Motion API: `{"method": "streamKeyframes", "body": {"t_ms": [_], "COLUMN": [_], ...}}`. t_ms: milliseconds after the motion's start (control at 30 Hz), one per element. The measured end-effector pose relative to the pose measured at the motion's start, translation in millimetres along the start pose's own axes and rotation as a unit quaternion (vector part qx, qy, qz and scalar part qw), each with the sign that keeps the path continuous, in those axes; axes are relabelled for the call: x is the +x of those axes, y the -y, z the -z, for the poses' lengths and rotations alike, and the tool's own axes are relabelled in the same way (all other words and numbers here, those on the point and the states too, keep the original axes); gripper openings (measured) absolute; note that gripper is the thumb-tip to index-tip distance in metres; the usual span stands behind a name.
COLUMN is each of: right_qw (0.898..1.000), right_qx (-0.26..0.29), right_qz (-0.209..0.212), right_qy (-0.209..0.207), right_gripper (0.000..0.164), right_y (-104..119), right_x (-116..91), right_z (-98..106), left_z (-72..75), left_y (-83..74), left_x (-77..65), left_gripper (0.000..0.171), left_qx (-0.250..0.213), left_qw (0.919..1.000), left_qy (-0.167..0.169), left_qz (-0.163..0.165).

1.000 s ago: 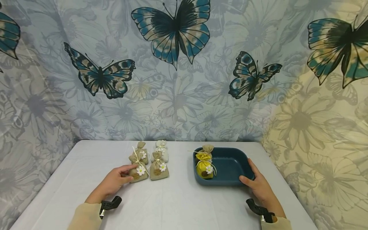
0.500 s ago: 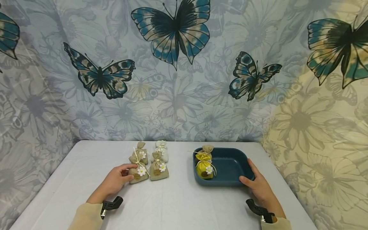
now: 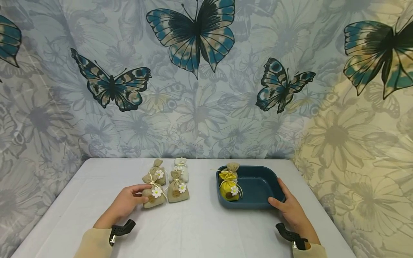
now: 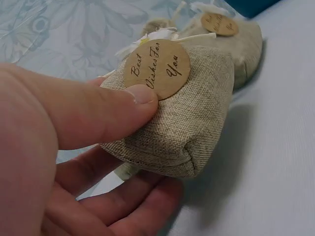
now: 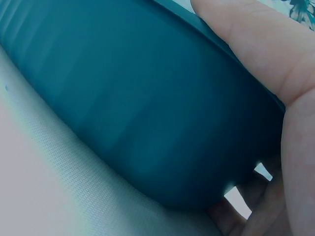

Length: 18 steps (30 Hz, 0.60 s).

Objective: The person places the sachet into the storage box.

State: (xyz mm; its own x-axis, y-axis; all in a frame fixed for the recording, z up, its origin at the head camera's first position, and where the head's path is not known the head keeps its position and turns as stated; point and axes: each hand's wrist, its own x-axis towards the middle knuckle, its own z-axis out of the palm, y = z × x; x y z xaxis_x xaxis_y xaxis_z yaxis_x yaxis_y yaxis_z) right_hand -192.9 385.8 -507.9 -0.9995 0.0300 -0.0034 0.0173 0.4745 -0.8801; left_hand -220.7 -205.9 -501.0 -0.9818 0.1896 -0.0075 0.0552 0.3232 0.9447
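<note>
The left hand (image 3: 127,199) pinched a tan bag (image 3: 153,202) between thumb and fingers; the right hand (image 3: 288,206) curled around the tray's (image 3: 245,205) end. Beyond the left hand were two more tan bags (image 3: 178,195) and a white bag (image 3: 183,173). Seemingly, two were done, a yellow bag (image 3: 227,191) and tan companion (image 3: 233,166) inside the tray, with four left outside.

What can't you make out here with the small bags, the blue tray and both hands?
Head view: most of the rear beige bag in the blue tray, hidden by the yellow bag.
Head view: the lower left of the white bag, hidden by the beige bag before it.
Left wrist view: the full wording on the farther label, blurred; some fingertips of the left hand, behind the held bag.
Right wrist view: the tray's inside, blocked by its outer wall.
</note>
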Motion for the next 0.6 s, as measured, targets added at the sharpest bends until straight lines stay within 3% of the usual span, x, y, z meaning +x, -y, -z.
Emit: {"method": "streamKeyframes", "body": {"t_ms": [133, 200, 600], "right_qw": [1.0, 1.0, 1.0], "right_qx": [0.006, 0.011, 0.016], "right_qz": [-0.003, -0.003, 0.002], "right_qy": [-0.001, 0.0, 0.001], "right_gripper": [0.099, 0.099, 0.098], "right_y": [-2.1, -2.7, -2.7], "right_x": [1.2, 1.3, 0.7], "right_z": [0.0, 0.0, 0.0], "left_z": [2.6, 3.1, -5.1], "left_y": [-0.6, -2.7, -21.0], "left_x": [-2.1, -2.5, 2.5], "left_gripper": [0.055, 0.056, 0.057], "left_qx": [-0.113, -0.142, -0.15], "left_qw": [0.9932, 0.9894, 0.9863], "left_qy": [0.027, 0.029, 0.065], "left_qz": [0.006, 0.007, -0.023]}}
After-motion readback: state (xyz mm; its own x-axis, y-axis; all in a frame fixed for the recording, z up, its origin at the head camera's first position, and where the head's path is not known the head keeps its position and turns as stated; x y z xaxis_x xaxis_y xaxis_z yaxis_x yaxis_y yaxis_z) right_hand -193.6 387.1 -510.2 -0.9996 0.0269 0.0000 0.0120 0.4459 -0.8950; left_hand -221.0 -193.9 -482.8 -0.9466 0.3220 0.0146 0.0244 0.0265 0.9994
